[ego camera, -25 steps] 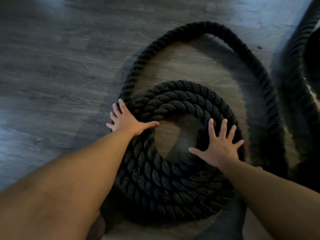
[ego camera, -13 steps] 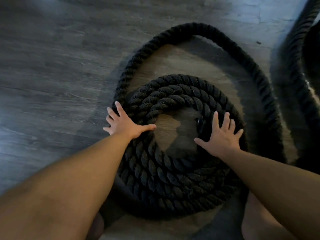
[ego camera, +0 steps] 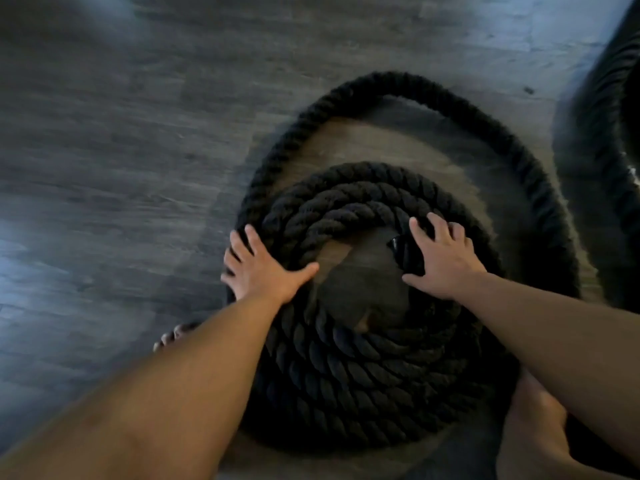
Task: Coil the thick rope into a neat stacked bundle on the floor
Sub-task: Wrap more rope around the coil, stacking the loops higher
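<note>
Head view, rope: the thick black rope [ego camera: 363,382] lies on the grey wood floor [ego camera: 121,168], most of it wound into several close turns around a bare patch of floor in the middle.
Head view, done so far: as I judge it, the greater part of the coiling is finished; the turns sit tight and partly stacked, the near side looking the thickest.
Head view, left to do: one wide outer loop [ego camera: 415,86] arcs well clear of the bundle at the far side and has yet to be drawn in; more rope [ego camera: 602,140] runs off at the right edge.
Head view, left hand: the left hand [ego camera: 265,271] lies flat and spread on the coil's left side, thumb pointing toward the centre, gripping nothing.
Head view, right hand: the right hand [ego camera: 441,259] lies flat, palm down, fingers apart on the inner right turns, just beside a shiny black end cap [ego camera: 401,247].
Head view, hidden: both forearms cover parts of the coil; how many layers it has cannot be told.
Head view, cut off: the rope at the right leaves the frame, so its remaining length is unknown.
Head view, hard to make out: the picture is dark and motion-blurred; a bare foot [ego camera: 175,336] shows by the left forearm, and more bare skin sits at the lower right.
</note>
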